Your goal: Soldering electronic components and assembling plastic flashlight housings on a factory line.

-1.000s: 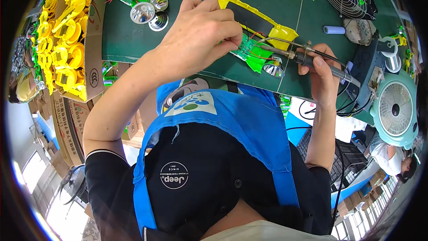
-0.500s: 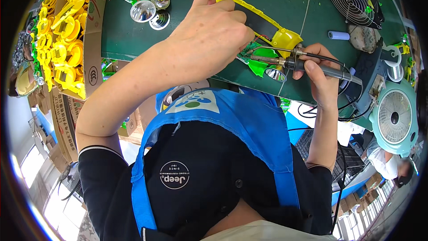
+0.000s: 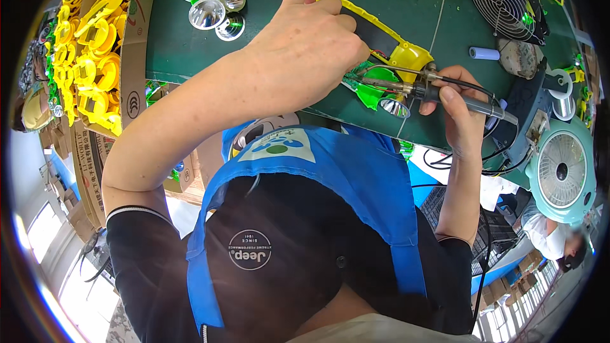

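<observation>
My right hand (image 3: 462,111) grips a soldering iron (image 3: 489,108) with a thin metal feed tube along its barrel. The iron's tip points left, at the work beneath my left fingers. My left hand (image 3: 311,54) is closed in a pinch over that spot; its back hides what the fingertips hold. Right by them is a green plastic lamp part (image 3: 372,94) with a circuit board and red wires, partly covered. A shiny reflector cup (image 3: 394,107) lies at its near right. Behind it, a long yellow plastic housing (image 3: 410,57) rests on the green bench, its left end behind my left hand.
A carton (image 3: 135,51) of yellow plastic parts (image 3: 95,76) stands at the left. Reflectors (image 3: 207,14) and green parts lie far left. Far right are a black fan (image 3: 502,0), a battery cell (image 3: 484,53) and a solder spool (image 3: 563,107). A teal fan (image 3: 562,168) stands nearer.
My left hand and forearm have shifted slightly, and the whole view has moved a little. The right hand keeps its hold on the soldering iron, with the tip still by the left fingers.
</observation>
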`<state>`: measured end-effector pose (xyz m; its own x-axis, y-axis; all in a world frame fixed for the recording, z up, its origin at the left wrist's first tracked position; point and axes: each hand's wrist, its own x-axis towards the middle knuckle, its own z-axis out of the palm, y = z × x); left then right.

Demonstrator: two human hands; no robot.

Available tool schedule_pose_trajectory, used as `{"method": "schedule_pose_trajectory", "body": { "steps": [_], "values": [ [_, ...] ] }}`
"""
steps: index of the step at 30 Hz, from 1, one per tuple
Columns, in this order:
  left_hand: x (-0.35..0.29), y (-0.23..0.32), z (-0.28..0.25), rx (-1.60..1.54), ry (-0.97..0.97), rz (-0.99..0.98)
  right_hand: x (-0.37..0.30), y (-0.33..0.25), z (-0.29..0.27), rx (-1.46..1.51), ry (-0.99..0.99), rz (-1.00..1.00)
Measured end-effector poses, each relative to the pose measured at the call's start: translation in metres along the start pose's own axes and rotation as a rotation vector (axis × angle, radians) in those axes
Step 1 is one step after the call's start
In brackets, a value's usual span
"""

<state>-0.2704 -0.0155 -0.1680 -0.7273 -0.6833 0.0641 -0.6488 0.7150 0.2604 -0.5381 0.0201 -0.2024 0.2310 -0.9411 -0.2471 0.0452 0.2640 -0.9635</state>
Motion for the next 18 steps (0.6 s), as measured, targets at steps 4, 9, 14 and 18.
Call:
{"method": "schedule_pose_trajectory", "body": {
  "steps": [4,9,14,18],
  "values": [
    [0.0004,0.0003,-0.0004,-0.015,-0.034,-0.029,-0.0029,0.0005,-0.0038,0.009,0.020,-0.010],
    [-0.0009,0.0004,-0.0008,-0.046,-0.011,-0.025,-0.0019,-0.0002,-0.0012,-0.038,-0.013,-0.003],
    [-0.0025,-0.0006,-0.0008,-0.043,-0.018,-0.017,-0.0014,-0.0013,0.0019,-0.070,-0.019,-0.007],
    [-0.0031,-0.0009,-0.0005,-0.053,-0.009,-0.013,-0.0009,-0.0004,0.0026,-0.088,-0.028,-0.006]
  ]
}}
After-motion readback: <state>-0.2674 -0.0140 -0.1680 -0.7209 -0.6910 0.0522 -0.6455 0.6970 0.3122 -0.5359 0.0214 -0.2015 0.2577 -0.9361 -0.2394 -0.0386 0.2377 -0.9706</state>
